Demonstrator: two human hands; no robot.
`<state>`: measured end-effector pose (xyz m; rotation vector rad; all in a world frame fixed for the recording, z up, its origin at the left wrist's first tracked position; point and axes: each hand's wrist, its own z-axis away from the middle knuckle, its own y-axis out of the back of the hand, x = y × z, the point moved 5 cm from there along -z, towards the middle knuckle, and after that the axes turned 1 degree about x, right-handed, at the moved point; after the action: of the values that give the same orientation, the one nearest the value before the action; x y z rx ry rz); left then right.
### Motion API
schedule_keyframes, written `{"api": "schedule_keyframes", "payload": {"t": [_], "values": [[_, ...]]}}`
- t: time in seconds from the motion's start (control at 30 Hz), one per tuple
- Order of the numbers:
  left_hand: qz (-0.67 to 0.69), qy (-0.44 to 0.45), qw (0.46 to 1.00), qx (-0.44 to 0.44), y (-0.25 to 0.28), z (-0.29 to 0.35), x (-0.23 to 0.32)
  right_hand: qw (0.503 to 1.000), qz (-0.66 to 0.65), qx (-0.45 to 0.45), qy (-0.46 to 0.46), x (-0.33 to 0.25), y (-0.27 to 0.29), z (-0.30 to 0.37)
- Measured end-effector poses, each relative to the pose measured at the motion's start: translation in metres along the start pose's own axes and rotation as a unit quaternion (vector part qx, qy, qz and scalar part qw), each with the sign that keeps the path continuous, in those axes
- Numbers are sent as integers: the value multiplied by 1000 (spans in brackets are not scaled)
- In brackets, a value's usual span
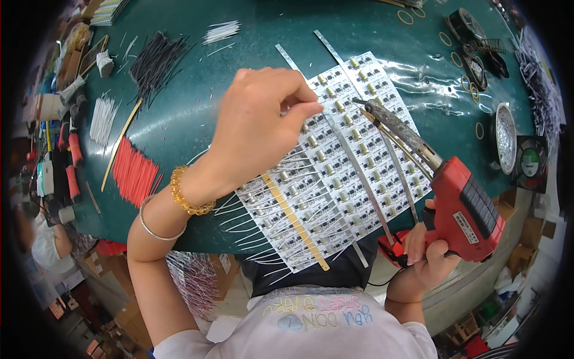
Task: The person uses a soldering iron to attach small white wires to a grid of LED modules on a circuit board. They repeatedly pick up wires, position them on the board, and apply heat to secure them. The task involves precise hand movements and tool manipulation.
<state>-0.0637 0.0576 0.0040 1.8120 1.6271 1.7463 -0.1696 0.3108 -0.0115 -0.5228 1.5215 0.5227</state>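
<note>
My left hand is over the far left part of a white circuit board panel, thumb and fingertips pinched together beside a flat metal strip. What sits in that pinch is too small to make out. Wrapped round the handle of a red soldering gun is my right hand, at the panel's near right. The gun's dark tip points left and hovers above the panel, apart from my left fingers. Rows of small components cover the panel, and many white wires stick out from its left side.
Heaps of red tubes, black tubes and white tubes lie on the green table. A metal bowl, a solder reel and several yellow rings are at the right. Tools with red handles line the left edge.
</note>
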Motion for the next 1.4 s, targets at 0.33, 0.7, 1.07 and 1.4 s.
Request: {"api": "schedule_keyframes", "payload": {"t": [0.33,0.7,1.07,1.4], "values": [[-17,-13,999,-25,-15,4,-4,996,88,-24,-14,11,7,4],[-26,-21,999,-13,-19,5,-5,999,23,-22,-30,8,-5,1],[-33,-24,999,-9,-19,3,-3,1000,8,-2,-6,7,-2,0],[-24,-10,999,-25,-13,6,-5,1000,-20,-21,-8,6,-5,1]]}}
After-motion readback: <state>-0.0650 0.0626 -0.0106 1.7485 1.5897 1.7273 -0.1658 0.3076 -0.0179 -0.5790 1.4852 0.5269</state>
